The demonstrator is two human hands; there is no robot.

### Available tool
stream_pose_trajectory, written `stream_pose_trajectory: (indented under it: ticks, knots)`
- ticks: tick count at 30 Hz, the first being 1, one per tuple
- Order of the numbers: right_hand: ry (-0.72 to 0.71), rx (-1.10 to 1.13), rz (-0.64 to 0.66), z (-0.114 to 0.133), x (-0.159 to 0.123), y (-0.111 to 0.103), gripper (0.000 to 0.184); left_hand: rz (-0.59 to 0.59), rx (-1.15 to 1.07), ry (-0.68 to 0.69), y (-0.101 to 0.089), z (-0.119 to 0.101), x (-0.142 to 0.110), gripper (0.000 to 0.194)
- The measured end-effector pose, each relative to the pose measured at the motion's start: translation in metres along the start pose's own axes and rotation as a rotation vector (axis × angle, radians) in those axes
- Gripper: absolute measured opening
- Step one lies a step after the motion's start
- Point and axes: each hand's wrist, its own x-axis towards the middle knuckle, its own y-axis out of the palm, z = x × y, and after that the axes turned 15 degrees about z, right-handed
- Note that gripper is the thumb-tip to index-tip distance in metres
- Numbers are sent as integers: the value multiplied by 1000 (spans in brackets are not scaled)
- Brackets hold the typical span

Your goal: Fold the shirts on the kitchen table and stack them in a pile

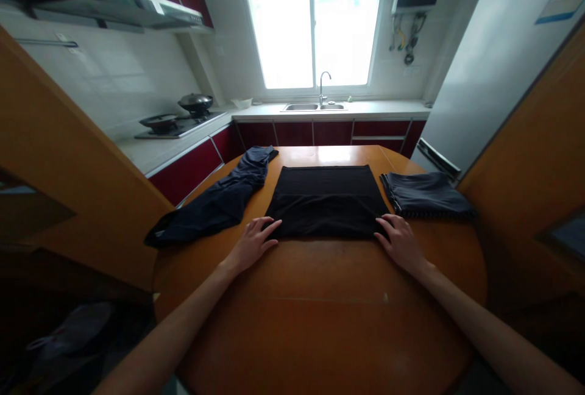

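forearms (pixel 183 325) end in unclenched hands (pixel 251 244) (pixel 404 245), touching black cloth (pixel 328 200) spread between them.

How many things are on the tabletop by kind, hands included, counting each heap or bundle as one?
Hands: 2 (left hand, right hand)
Flat black cloth: 1
Loose dark heap: 1
Folded dark bundle: 1
Total: 5

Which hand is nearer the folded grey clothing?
Right. Your right hand is just short of the folded grey clothing; your left hand is farther, at the near left corner of the black garment.
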Motion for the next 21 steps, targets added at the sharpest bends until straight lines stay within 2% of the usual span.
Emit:
stream_pose_trajectory:
  ticks: [3, 7, 10, 12, 14, 18, 20, 21]
  knots:
    - [-80, -49, 13, 4, -16, -9, 33, 21, -25, 97, -5, -4, -2, 33]
    - [-67, -106, 107, 8, -10, -18, 23, -21, -69, 136, -6, -5, 6, 33]
    - [-63, -108, 147, 11, -9, -27, 23, -44, -98, 153, -8, -7, 0, 30]
    - [-99, -71, 177, 13, -22, -35, 23, -38, -125, 154, -11, -13, -17, 28]
    - [-146, 0, 231, 16, -47, -43, 22, 4, -161, 152, -15, -23, -45, 27]
    - [-188, 236, 414, 23, -101, -61, 20, 204, -270, 162, -29, -50, -108, 27]
    - [-180, 398, 502, 21, -111, -70, 19, 291, -338, 142, -39, -58, -123, 23]
    - [-157, 481, 510, 18, -109, -73, 19, 298, -372, 103, -44, -59, -124, 22]
